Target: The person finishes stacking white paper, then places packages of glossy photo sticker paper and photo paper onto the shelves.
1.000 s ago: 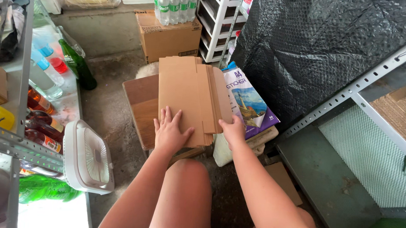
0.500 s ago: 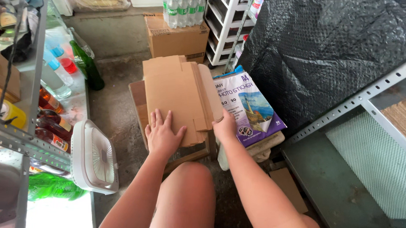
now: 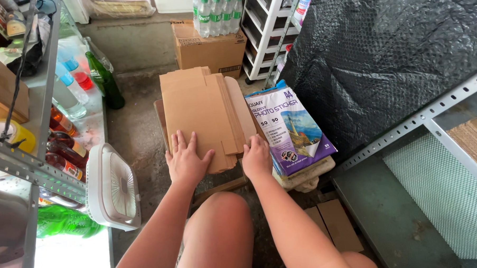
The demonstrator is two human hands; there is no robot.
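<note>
A stack of flattened brown cardboard boxes (image 3: pixel 202 111) lies in front of me on a low support over the concrete floor. My left hand (image 3: pixel 186 159) rests flat on the stack's near left corner, fingers spread. My right hand (image 3: pixel 256 157) presses on the near right edge of the same stack. Neither hand grips anything. Just right of the stack, beside my right hand, lies a glossy paper pack (image 3: pixel 291 130) with a landscape picture. My bare knee (image 3: pixel 219 223) is below the hands.
A white box fan (image 3: pixel 115 188) leans at the left by a metal shelf (image 3: pixel 37 158) holding bottles. A green glass bottle (image 3: pixel 105 82) stands on the floor. Behind are a closed carton (image 3: pixel 210 48), a white drawer rack (image 3: pixel 266 34) and black bubble wrap (image 3: pixel 389 65).
The view has shifted slightly, so the stack and hands sit lower and more central. Both hands stay flat on the cardboard stack's near edge.
</note>
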